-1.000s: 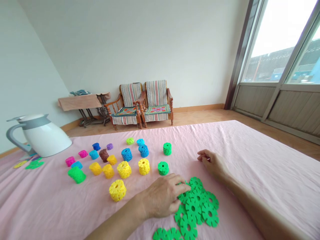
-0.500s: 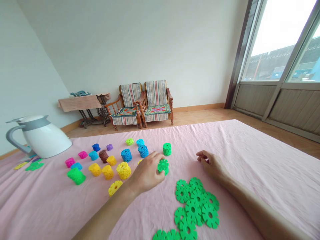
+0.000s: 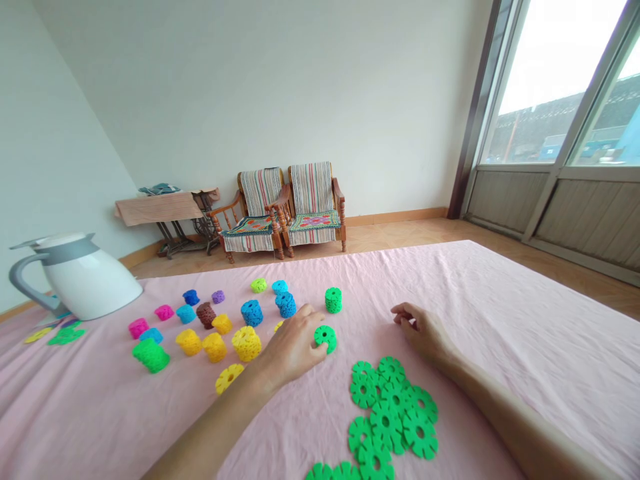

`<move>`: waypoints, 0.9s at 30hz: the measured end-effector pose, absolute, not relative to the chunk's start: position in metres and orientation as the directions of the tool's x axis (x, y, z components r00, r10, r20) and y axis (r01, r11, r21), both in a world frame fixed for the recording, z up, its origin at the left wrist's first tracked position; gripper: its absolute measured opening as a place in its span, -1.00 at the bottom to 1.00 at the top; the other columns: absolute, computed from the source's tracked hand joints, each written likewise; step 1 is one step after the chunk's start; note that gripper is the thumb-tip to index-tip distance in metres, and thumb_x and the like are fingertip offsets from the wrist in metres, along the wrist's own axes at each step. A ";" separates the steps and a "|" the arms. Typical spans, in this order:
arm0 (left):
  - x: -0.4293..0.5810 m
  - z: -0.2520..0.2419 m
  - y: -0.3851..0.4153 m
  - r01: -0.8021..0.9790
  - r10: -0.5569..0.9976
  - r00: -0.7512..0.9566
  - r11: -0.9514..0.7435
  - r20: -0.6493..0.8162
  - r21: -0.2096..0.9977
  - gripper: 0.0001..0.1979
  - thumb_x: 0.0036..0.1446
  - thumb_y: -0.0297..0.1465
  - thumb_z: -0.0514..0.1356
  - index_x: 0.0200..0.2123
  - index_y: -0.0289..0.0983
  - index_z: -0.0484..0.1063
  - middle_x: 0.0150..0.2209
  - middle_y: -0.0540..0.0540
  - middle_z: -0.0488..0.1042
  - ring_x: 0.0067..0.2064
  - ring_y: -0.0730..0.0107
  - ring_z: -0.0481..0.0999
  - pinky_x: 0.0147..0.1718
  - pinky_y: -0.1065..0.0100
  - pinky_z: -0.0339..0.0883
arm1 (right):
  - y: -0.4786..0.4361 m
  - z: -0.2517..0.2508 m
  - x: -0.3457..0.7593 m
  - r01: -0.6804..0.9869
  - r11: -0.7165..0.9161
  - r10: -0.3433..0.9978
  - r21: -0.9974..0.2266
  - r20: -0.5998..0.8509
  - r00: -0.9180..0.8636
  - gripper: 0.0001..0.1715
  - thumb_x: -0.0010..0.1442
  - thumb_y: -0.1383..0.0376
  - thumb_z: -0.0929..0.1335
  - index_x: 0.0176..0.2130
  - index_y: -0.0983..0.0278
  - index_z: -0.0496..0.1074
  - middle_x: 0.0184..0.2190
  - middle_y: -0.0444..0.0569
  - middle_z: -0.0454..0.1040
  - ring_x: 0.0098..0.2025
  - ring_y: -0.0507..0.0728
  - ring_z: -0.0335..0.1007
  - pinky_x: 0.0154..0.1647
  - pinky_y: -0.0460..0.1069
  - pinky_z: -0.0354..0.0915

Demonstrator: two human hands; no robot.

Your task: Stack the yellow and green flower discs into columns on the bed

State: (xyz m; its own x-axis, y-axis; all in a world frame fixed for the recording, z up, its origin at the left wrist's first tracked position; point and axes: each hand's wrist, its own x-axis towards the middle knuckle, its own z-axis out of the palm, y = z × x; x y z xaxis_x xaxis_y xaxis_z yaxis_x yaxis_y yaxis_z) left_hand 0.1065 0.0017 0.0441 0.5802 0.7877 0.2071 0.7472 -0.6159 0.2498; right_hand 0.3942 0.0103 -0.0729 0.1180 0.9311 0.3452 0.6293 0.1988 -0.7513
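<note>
My left hand (image 3: 299, 339) is over the pink cloth, its index finger and thumb parted around a small green notched disc pile (image 3: 325, 339). The thumb is at the pile's near edge, and the index finger stands off its far side. Just behind is a taller green disc stack (image 3: 333, 300). My right hand (image 3: 417, 327) rests on the cloth to the right, fingers loosely bent and slightly apart, holding nothing. Loose green discs (image 3: 387, 417) overlap in a spread nearer to me, between my forearms.
Yellow stacks (image 3: 246, 343), blue stacks (image 3: 251, 312), a brown stack (image 3: 206, 315) and a light green stack (image 3: 151, 355) stand at the left. Farther left are a white jug (image 3: 93, 280) and flat discs (image 3: 66, 335). Two chairs (image 3: 313, 220) stand beyond the table (image 3: 500, 300).
My left index finger has lifted away from the green pile, which now sits flatter. My right hand has stayed nearly still. The view has shifted slightly.
</note>
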 end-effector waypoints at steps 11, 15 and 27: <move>0.126 0.036 -0.046 0.495 0.555 0.831 -0.766 0.033 0.410 -0.54 0.02 -0.40 0.29 0.03 -0.14 0.34 -0.12 -0.06 0.41 -0.10 0.24 0.42 -0.12 0.32 0.31 | 0.011 -0.073 0.394 0.642 0.210 0.926 -0.737 0.360 0.111 -0.67 0.01 0.37 0.20 -0.23 0.23 0.43 -0.41 -0.08 0.50 -0.37 0.10 0.42 -0.39 -0.03 0.31; 0.133 0.031 -0.046 0.508 0.560 0.828 -0.769 0.027 0.388 -0.61 0.01 -0.42 0.28 -0.04 -0.16 0.38 -0.18 -0.06 0.41 -0.14 0.24 0.43 -0.15 0.32 0.32 | 0.010 -0.072 0.394 0.651 0.217 0.921 -0.728 0.374 0.111 -0.70 0.01 0.36 0.21 -0.25 0.22 0.43 -0.42 -0.08 0.49 -0.36 0.11 0.42 -0.38 -0.01 0.31; 0.117 0.046 -0.022 0.667 0.739 0.639 -0.670 0.214 0.326 -0.70 -0.06 -0.52 0.15 -0.20 -0.20 0.41 -0.21 -0.05 0.40 -0.17 0.27 0.42 -0.18 0.34 0.29 | 0.012 -0.074 0.394 0.667 0.224 0.918 -0.711 0.385 0.102 -0.69 0.03 0.36 0.20 -0.24 0.22 0.43 -0.41 -0.09 0.50 -0.37 0.10 0.42 -0.38 -0.03 0.30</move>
